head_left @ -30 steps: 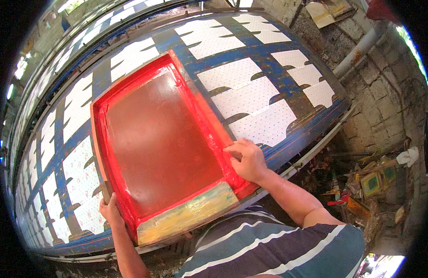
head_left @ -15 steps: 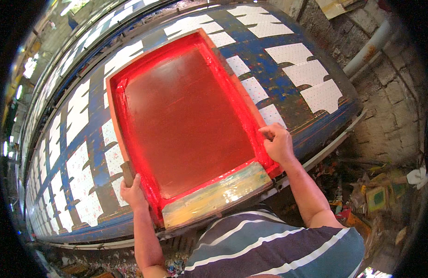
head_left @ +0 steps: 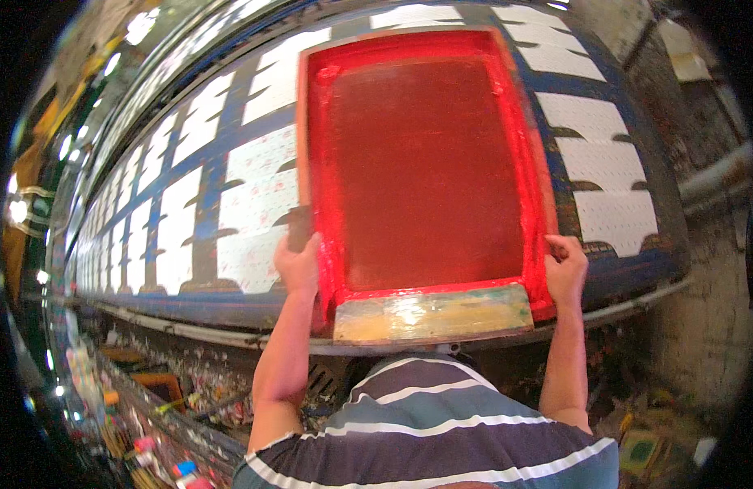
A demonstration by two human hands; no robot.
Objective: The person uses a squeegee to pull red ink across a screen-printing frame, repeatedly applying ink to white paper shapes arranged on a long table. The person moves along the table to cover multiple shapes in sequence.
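A screen frame point(head_left: 515, 106), with a thick red band around a dark red middle point(head_left: 421, 175), lies over or just above the long printing table point(head_left: 616, 274). A pale, paint-stained strip point(head_left: 432, 314) crosses its near end. My left hand point(head_left: 297, 265) is closed on the frame's left side, beside a dark tab point(head_left: 300, 224). My right hand point(head_left: 565, 269) grips the frame's right side with bent fingers. White, dotted cut pieces point(head_left: 604, 216) lie on the table on both sides of the frame; whatever is beneath the frame is hidden.
Rows of cut pieces point(head_left: 179, 232) run leftward along the curved-looking table. A metal rail point(head_left: 197, 332) follows its near edge. Clutter point(head_left: 169, 432) sits below at lower left. A pipe point(head_left: 710, 179) and rough wall or floor point(head_left: 706, 301) are at the right.
Both hands have carried the frame rightward along the table, over pieces that showed to its right earlier. It now looks straighter in view, as the head view has turned too.
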